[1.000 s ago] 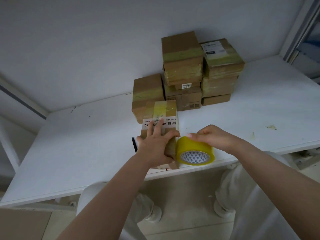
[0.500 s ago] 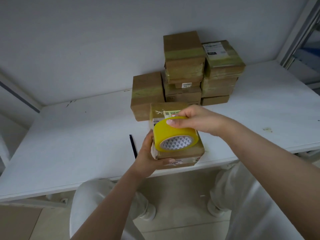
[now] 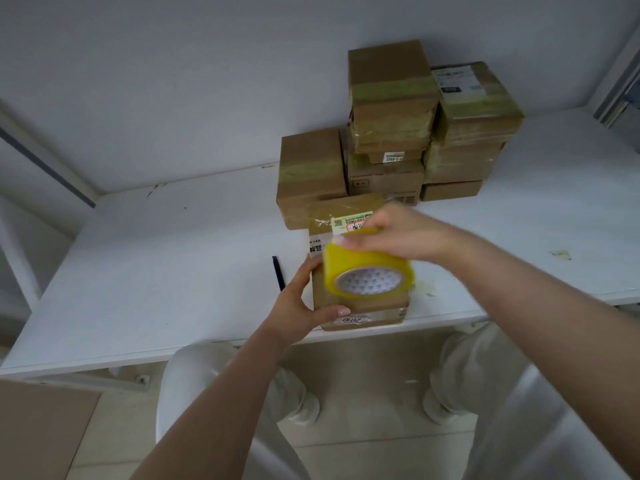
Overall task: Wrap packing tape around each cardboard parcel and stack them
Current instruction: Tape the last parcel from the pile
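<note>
A cardboard parcel [image 3: 346,216] with printed labels lies at the front edge of the white table [image 3: 156,271]. My left hand [image 3: 298,306] grips its near left corner, thumb across the front face. My right hand [image 3: 391,233] holds a yellow roll of packing tape [image 3: 367,271] from above, over the parcel's top; the roll and hand are blurred. Behind stands a stack of taped cardboard parcels [image 3: 391,109], several boxes in two columns, with one lower taped parcel [image 3: 311,168] at its left.
A thin dark pen-like object [image 3: 278,273] lies on the table just left of the parcel. The wall runs close behind the stack. My knees in light trousers show under the table edge. A brown surface [image 3: 41,431] sits at lower left.
The parcel was tipped from standing on edge to lying flat. My left hand shifted to its near left corner. My right hand carried the tape roll from the parcel's right side up over its top.
</note>
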